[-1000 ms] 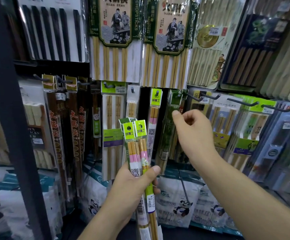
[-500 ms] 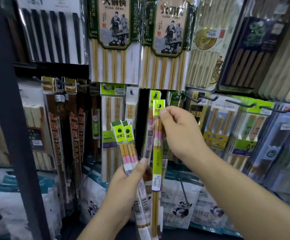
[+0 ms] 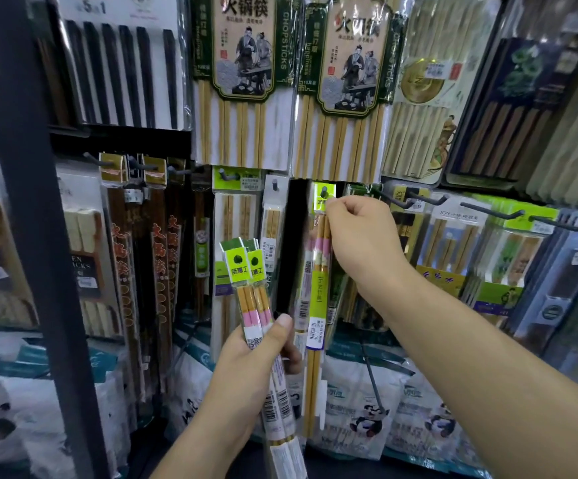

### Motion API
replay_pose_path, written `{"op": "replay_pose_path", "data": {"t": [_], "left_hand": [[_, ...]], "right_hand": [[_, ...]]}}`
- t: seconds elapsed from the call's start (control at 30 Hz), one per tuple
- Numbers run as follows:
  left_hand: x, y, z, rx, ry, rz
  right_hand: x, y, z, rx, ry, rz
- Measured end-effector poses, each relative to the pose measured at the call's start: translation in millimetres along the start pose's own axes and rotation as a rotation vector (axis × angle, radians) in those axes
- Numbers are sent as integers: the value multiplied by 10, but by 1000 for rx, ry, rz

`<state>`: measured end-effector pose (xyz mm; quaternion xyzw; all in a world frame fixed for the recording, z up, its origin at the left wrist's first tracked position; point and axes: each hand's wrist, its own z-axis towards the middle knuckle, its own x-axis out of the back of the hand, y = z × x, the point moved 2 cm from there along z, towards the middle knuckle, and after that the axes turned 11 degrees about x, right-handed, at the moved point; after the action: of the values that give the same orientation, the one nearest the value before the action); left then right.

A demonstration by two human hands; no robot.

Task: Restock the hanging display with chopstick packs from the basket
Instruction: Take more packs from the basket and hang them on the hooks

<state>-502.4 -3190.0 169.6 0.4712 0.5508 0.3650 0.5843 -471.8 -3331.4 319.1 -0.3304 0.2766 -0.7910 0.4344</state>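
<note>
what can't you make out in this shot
Head view only.
1. Basket: outside the frame.
2. Count in the bundle of packs in the left hand: they overlap, and the bottom edge cuts their ends.
3. How far the single pack pinched by the right hand sits on the hook: seen end-on.

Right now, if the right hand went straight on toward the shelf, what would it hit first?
Probably the dark peg: the right hand pinches a chopstick pack by its lime header right at that peg. Depth is unclear.
</note>
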Motion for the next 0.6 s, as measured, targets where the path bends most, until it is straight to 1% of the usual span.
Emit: {"op": "replay_pose_path", "data": {"t": [0.17,0.33,0.37,0.4,0.5,0.53,0.6], "left_hand": [[42,-25,28,14,13,61],[36,3,9,-2,-48,65],[32,6,3,1,-58,80],[22,5,1,4,-64,91],[-34,-9,3,12,-73,94],[-60,-13,1,10,-76,95],[-100,-18,-16,2,-86,96]], "right_hand": [[-18,109,-33,41,-15,-167],[60,202,-226,27,85,-212],[82,205,-274,28,73,-196],[84,201,-323,32,23,-166],[-54,182,-519,41,-263,-79],[-115,190,-582,40,-326,-54],[-203,223,-659,32,-356,4]]}}
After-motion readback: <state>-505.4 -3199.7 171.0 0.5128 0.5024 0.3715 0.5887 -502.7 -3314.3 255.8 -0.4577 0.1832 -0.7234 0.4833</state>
